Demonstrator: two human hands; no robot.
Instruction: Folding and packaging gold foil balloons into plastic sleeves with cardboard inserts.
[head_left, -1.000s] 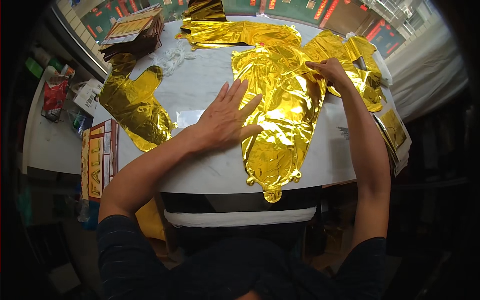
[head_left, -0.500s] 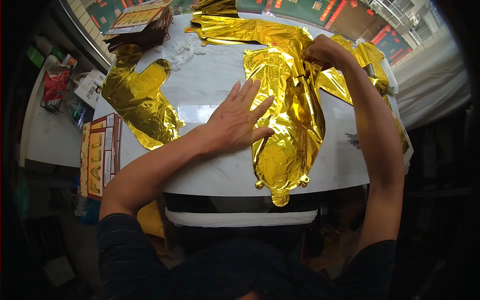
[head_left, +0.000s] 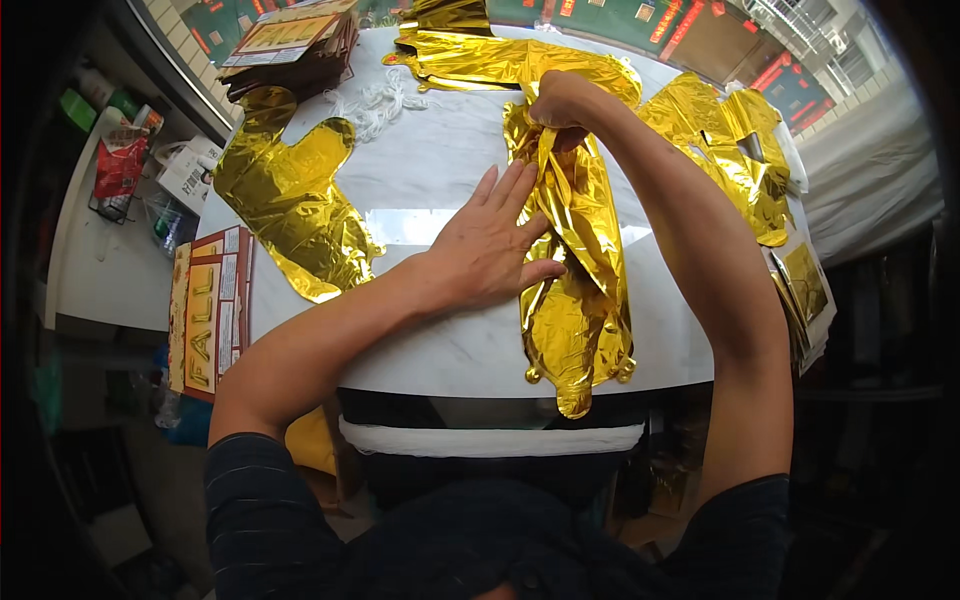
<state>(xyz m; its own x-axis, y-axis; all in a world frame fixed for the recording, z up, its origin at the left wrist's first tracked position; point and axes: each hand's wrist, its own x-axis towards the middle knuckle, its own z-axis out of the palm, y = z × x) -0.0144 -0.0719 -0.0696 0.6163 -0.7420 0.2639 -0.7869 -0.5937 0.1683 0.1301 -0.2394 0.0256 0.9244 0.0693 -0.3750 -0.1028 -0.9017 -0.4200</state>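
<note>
Foil balloon (head_left: 575, 300) now folded narrower on the white table (head_left: 430, 180); your left hand (head_left: 490, 250) stays flat, pinning its left edge, while your right hand (head_left: 560, 100) has swung left, gripping the far end.

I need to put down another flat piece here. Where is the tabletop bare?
Bare white table lies between the flat gold foil piece at left and the folded gold foil under the left hand. The far and right edges are crowded with more foil pieces.
</note>
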